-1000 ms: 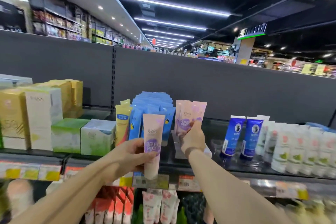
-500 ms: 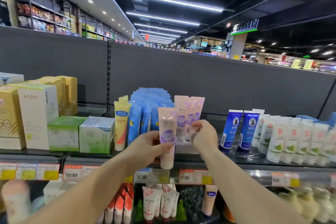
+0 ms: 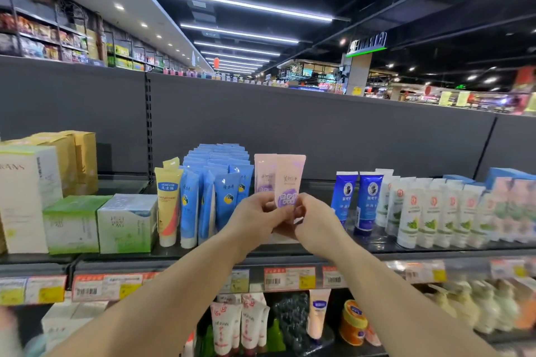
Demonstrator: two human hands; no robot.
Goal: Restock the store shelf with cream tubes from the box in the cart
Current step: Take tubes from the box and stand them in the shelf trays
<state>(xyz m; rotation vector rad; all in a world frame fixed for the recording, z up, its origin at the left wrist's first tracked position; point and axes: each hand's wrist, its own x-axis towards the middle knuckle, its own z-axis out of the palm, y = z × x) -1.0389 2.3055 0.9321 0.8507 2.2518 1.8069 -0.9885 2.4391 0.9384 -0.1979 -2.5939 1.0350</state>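
Observation:
A pink cream tube with a purple label stands upright at the front of the pink row on the top shelf. My left hand grips its lower left side and my right hand pinches its lower right side. Another pink tube stands just behind it. The tube's cap end is hidden by my fingers. The cart and its box are out of view.
Blue tubes and a yellow tube stand left of the pink row; dark blue tubes and white tubes stand to the right. Green and cream boxes fill the far left. Price tags line the shelf edge above a lower shelf of products.
My left hand carried its pink tube right and forward into the pink row. My right hand dropped from the standing tubes' middle to meet it, and both hands now hold the front tube.

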